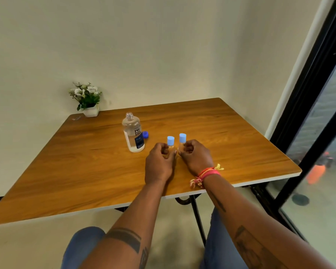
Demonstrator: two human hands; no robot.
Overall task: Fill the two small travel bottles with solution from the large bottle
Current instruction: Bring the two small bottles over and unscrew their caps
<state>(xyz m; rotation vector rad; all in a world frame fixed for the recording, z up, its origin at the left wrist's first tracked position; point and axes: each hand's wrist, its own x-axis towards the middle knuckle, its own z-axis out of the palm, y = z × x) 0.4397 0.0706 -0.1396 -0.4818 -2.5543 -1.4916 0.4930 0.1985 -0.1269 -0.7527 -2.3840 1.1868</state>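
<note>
Where the wooden table [70, 162] meets the wall at its far left corner, a small white pot of white flowers [87, 99] stands upright. Table edge trim is pale; black metal legs visible beneath.

Moving right, approx. mid-table: large bottle [133, 133], clear, upright, neck open w/ no cap on it. Dark label on the side facing right. Liquid visible inside, part-filled. Its blue cap [145, 135] lies on the table just beside the bottle, on its right, partly hidden behind it.

Next, left hand [159, 164]: fingers curled round the left travel bottle [170, 141], gripping the clear body low down. Bottle upright, base on or v. near the table (cannot tell which, hand covers it). Light blue cap fitted on top. Fill level not readable.

Just beside it, right travel bottle [182, 138], upright, light blue cap fitted, standing slightly further back than the left one. The two bottles are near each other, not touching. Right hand [196, 157] holds it w/ thumb and fingers pinched round the lower body. Contents not readable.

Red and yellow thread bands [208, 172] on the right wrist. Both forearms extend over the near table edge.

Far right: black-framed glass door [306, 117], w/ an orange blurred item beyond it.
</note>
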